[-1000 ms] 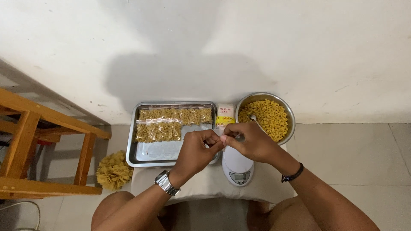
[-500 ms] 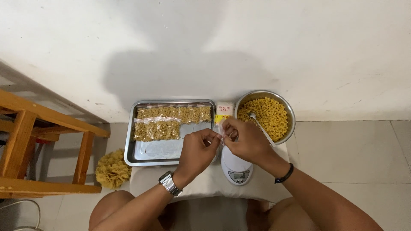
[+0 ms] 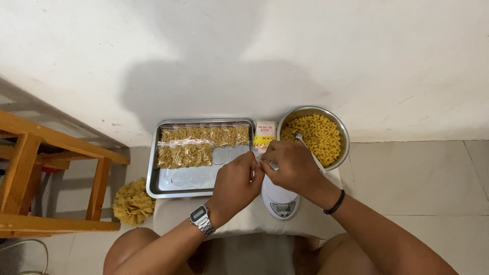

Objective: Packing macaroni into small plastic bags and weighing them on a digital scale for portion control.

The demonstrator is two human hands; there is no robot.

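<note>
A glossy metal tray (image 3: 168, 189) and bowl (image 3: 344, 133) are gleaming beside matt wooden furniture (image 3: 30, 147) and clear, shiny plastic bags (image 3: 186, 154).

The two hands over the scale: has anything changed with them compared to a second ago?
The left hand and right hand have closed in until their fingertips meet over the small clear bag; a second ago there was a slight gap. Both pinched it then and pinch it now. The tray of filled bags, the bowl of pasta with its spoon, and the white scale stayed put.
</note>
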